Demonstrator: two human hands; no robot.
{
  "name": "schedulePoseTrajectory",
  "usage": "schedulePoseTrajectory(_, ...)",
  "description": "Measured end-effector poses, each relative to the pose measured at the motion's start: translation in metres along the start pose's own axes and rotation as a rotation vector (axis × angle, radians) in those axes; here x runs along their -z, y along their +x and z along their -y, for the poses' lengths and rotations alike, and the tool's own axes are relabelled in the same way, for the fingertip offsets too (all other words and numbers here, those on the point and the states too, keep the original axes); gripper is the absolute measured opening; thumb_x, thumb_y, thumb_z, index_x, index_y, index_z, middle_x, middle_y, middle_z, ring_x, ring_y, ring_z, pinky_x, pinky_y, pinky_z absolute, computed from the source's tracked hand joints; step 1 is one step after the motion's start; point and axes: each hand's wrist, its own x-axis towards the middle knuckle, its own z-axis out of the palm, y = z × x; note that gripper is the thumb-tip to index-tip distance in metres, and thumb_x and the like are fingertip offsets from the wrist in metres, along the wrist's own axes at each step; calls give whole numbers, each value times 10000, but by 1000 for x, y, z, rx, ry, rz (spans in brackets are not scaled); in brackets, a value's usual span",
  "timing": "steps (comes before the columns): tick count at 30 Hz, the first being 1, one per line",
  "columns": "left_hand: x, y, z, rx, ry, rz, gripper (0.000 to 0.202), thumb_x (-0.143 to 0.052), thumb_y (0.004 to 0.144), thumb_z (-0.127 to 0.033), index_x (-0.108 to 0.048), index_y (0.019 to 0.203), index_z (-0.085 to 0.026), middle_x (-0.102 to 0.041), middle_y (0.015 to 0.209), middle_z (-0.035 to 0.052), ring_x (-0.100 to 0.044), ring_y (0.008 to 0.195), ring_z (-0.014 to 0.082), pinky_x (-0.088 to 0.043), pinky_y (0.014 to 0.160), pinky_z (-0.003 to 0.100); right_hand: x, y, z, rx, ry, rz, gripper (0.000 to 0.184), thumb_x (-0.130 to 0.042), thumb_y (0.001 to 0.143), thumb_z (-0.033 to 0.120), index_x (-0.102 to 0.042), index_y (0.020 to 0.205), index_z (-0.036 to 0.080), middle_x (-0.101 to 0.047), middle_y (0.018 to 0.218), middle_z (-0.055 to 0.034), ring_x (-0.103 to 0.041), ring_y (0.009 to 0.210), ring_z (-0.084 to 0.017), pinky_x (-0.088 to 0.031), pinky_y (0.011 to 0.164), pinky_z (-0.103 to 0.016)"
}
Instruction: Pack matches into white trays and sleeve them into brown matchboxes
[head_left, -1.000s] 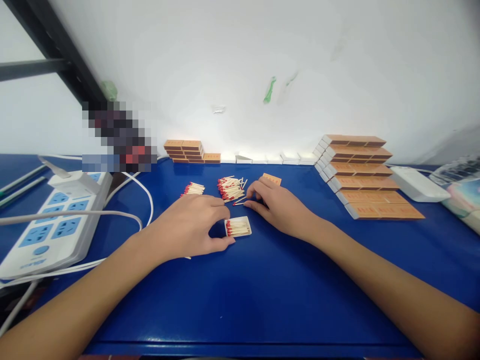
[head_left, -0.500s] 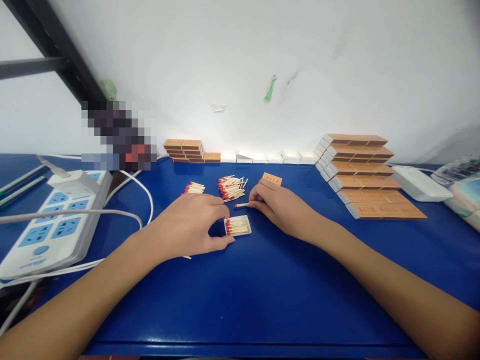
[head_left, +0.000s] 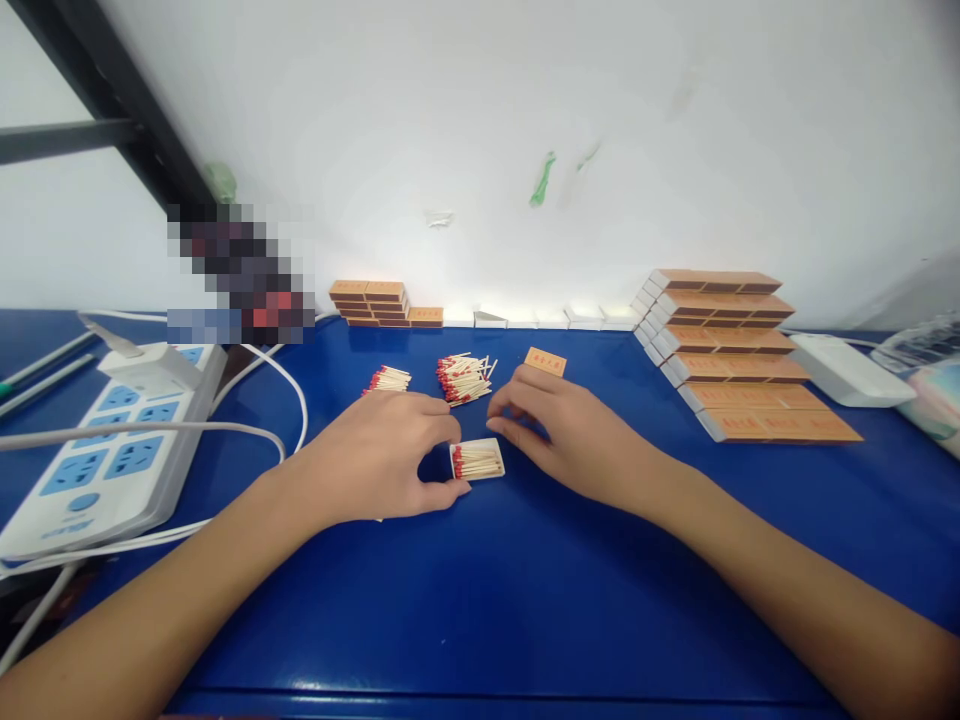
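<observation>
My left hand (head_left: 390, 455) holds the left end of a small white matchbox tray (head_left: 503, 458) on the blue tabletop, thumb at the near side and fingers at the far side. Red-tipped matches (head_left: 480, 461) lie in the tray, heads to the left. Just right of it hovers my right hand (head_left: 559, 425), thumb and forefinger a little apart, with no match visible between them. Beyond the tray is a loose heap of matches (head_left: 463, 378); another heap (head_left: 388, 379) is partly hidden behind my left hand. An orange matchbox sleeve (head_left: 546, 360) lies behind my right hand.
Orange matchboxes stand in a stepped stack (head_left: 739, 368) at the right and a smaller stack (head_left: 369, 300) at the back left. White trays (head_left: 551, 319) line the wall. A power strip (head_left: 112, 440) with white cables (head_left: 300, 390) occupies the left side.
The match that was between my right thumb and forefinger no longer shows there. My right fingers have parted and moved slightly nearer the tray; my left hand stays at the tray.
</observation>
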Motion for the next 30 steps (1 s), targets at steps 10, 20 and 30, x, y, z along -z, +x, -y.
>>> schedulePoseTrajectory(10, 1, 0, -2, 1, -22, 11, 243, -732, 887, -443, -762, 914, -204, -702, 855, 8, -630, 716, 157, -421, 639, 305, -16, 13, -21, -67, -34, -57, 89, -548, 1035, 197, -632, 1009, 205, -620, 1075, -92, -604, 986, -237, -503, 859, -386)
schedulePoseTrajectory(20, 1, -1, 0, -1, -31, 11, 249, -727, 888, -446, -756, 922, -201, -718, 891, 2, -641, 739, 158, -436, 646, 310, 5, -5, -28, -82, -65, 57, 130, -527, 1045, 252, -637, 991, 210, -622, 1041, -90, -605, 880, -223, -501, 765, -376)
schedulePoseTrajectory(30, 0, 0, 0, 2, -41, 22, 244, -735, 883, -435, -763, 932, -197, -707, 867, -6, -632, 725, 152, -432, 654, 310, 3, -1, -33, -16, -52, 47, 313, -453, 1054, 148, -615, 1309, 232, -583, 1139, -101, -605, 994, -232, -508, 876, -393)
